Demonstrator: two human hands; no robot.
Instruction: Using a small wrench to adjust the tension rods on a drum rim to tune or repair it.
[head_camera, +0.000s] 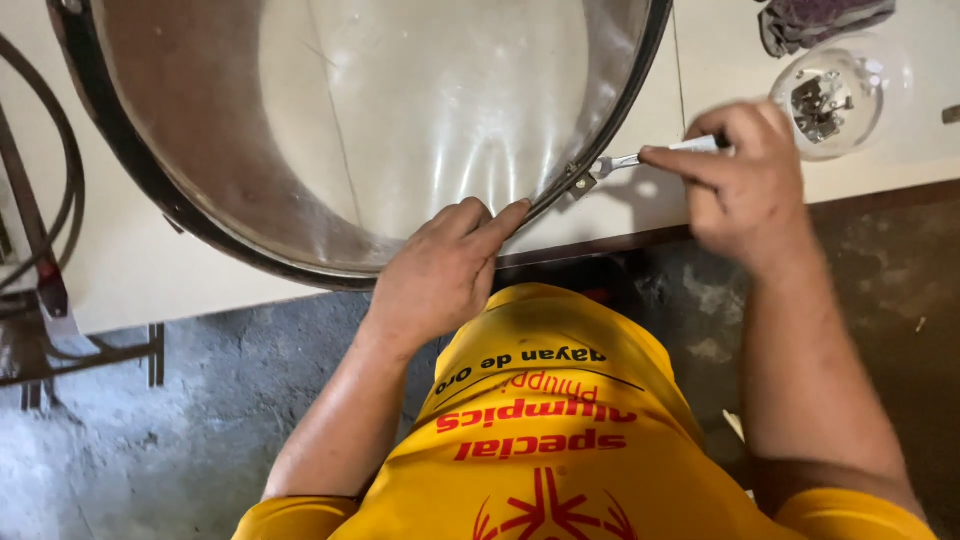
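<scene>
Left hand (440, 275) pressed flat on drum rim (600, 135), right hand (745, 180) pinching a small wrench (640, 158) at its lug, clear bowl (830, 95) of hardware far right on worktop (130, 260)

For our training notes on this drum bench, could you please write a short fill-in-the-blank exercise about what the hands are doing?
1. The right hand holds a small metal ____ at the fitting on the drum's rim.
2. The left hand presses on the rim of the big round ____.
3. Spare metal parts lie in a clear ____ on the table.
4. The person wears a ____ shirt.

Missing words: wrench; drum; bowl; yellow
</scene>
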